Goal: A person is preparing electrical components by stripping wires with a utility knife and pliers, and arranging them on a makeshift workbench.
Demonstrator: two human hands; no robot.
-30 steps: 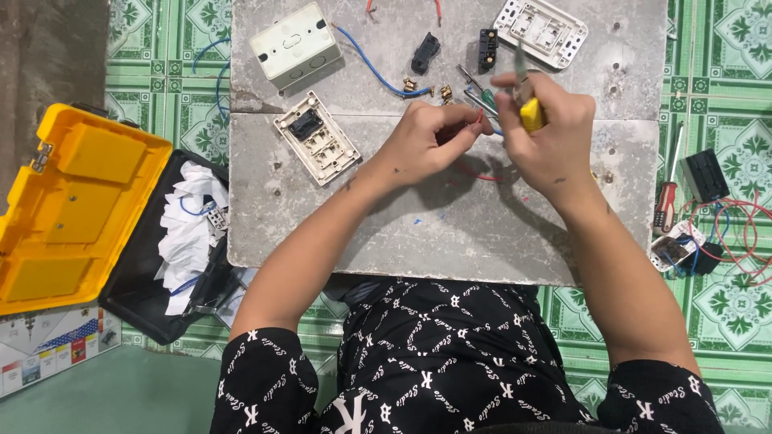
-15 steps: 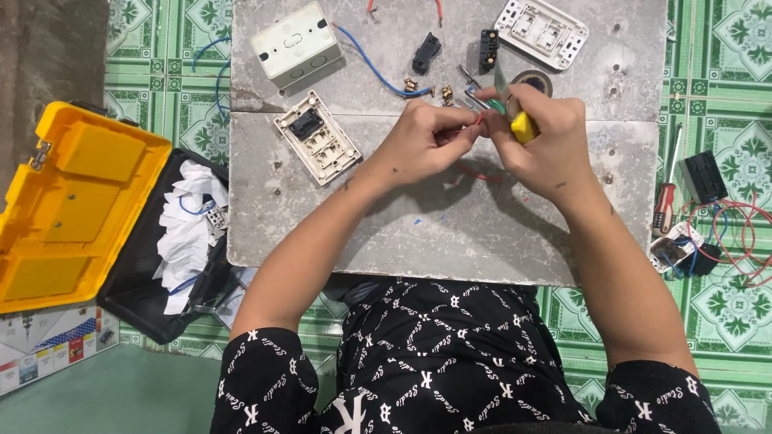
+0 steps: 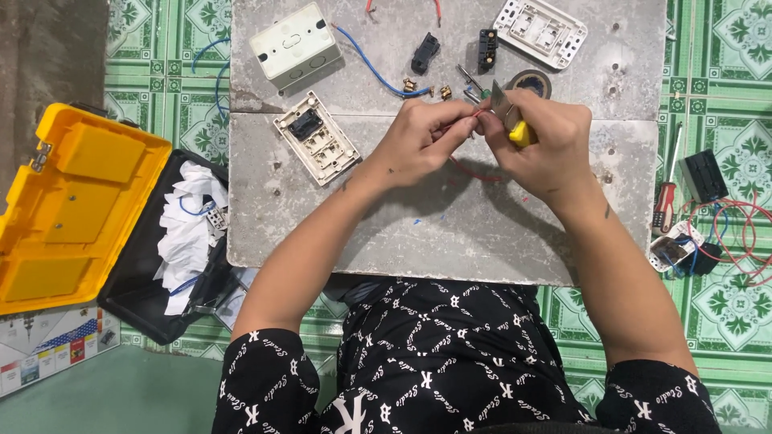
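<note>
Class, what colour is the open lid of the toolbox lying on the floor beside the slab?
Yellow: the open toolbox lid shows plainly in the head view.

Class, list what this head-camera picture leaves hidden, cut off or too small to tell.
- Head view: the red wire end is hidden between the left hand and right hand.
- The yellow-handled tool: mostly covered by the right hand.
- The red screwdriver tip: too thin to tell.
- The yellow toolbox: cut by the left edge.

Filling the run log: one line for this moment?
left hand: pinches red wire | right hand: grips yellow-handled blade on wire | surface: grey slab
</note>
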